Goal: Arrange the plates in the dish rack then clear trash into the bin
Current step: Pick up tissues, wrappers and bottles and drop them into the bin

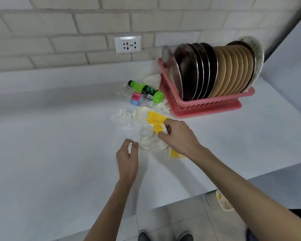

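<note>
On the white tabletop [59,136], just in front of the pink dish rack [207,106], the trash lies in a loose heap. A yellow wrapper [155,118] rests on a wad of crumpled tissues [150,140], directly under the right hand [178,134]. That hand reaches in from the lower right, arm stretched across the tabletop's edge, palm down. Its thumb and fingers are curled round the near fold of the yellow wrapper, pinching it. The left hand [128,156] sits just beside the wad on its left, forearm coming up from below. Its fingers are closed in a loose fist round a small white scrap [130,147] that shows by the thumb. Farther back, a green bottle [146,90] lies on its side over a crushed clear bottle [135,99], its base close to the rack's left end. More loose tissues [122,116] lie left of the wrapper. The plates [233,70] stand on edge in the rack — steel and dark ones at the left, tan ones in the middle, a pale one at the far right. Beyond the tabletop's edge, a pale container [221,200] on the floor shows partly behind the right arm.
</note>
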{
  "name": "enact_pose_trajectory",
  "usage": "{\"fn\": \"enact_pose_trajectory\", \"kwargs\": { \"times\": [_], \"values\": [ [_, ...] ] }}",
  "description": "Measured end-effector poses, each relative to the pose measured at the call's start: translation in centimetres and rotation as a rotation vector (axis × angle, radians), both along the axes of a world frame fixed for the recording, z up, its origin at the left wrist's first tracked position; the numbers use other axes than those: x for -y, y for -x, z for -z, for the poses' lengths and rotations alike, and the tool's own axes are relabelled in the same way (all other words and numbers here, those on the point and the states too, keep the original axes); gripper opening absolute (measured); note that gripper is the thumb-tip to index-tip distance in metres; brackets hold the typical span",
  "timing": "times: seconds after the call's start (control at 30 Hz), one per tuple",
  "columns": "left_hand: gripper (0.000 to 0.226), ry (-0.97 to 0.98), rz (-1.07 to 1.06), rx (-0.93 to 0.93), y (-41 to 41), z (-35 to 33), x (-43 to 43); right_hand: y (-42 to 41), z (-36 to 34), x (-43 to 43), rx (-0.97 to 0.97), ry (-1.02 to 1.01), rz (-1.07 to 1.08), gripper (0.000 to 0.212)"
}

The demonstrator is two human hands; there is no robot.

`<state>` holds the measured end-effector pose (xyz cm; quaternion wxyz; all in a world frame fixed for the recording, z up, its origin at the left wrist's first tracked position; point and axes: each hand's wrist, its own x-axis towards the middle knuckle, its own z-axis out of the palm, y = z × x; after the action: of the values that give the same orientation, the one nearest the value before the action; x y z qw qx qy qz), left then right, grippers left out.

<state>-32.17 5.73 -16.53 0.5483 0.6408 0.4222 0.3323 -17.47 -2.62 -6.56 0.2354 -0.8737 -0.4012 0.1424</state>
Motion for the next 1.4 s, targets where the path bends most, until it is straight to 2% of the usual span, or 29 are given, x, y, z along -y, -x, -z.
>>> {"fn": "enact_pose_trajectory", "kwargs": {
  "times": [0.13,0.27,0.37,0.47,0.7,0.8,0.97,1.1,1.17,1.27,1.33,1.4],
  "values": [
    [0.016,-0.038,0.229,0.057,-3.9,-2.8,3.5,-1.8,0.2,6.9,-0.116,-0.042,0.144,0.032],
    [0.013,-0.038,0.428,0.090,-7.6,-4.5,8.1,-3.0,0.3,14.4,-0.210,-0.132,0.325,0.047],
    [0.015,-0.032,0.582,0.065,-10.3,-4.9,12.1,-3.5,0.7,19.9,-0.242,-0.163,0.445,0.023],
    [0.016,-0.050,0.749,0.026,-12.8,-4.7,16.3,-4.2,1.8,25.5,-0.294,-0.179,0.606,0.015],
    [0.015,0.015,1.074,-0.118,-18.1,-3.2,27.7,-4.4,6.8,40.3,-0.424,-0.254,0.987,0.005],
    [0.016,-0.071,1.199,-0.211,-20.2,-1.2,32.1,-4.3,9.3,45.2,-0.480,-0.239,1.069,0.007],
    [0.013,-0.063,1.253,-0.363,-22.8,2.5,38.2,-5.3,13.1,49.9,-0.592,-0.190,1.123,0.011],
    [0.009,0.011,1.255,-0.454,-24.4,5.1,40.7,-7.1,15.4,51.9,-0.664,-0.191,1.156,0.020],
    [0.003,0.108,1.242,-0.515,-25.6,6.8,41.8,-8.2,16.9,52.5,-0.680,-0.184,1.180,0.017],
    [0.023,0.264,1.164,-0.627,-28.3,10.8,43.1,-10.1,20.1,53.5,-0.693,-0.166,1.226,0.010],
    [0.030,0.246,1.159,-0.690,-30.3,13.8,43.8,-11.3,22.5,54.0,-0.717,-0.146,1.252,0.007],
    [0.026,0.211,1.178,-0.702,-32.4,16.7,44.3,-12.7,25.2,54.2,-0.746,-0.138,1.276,0.007]
  ]
}}
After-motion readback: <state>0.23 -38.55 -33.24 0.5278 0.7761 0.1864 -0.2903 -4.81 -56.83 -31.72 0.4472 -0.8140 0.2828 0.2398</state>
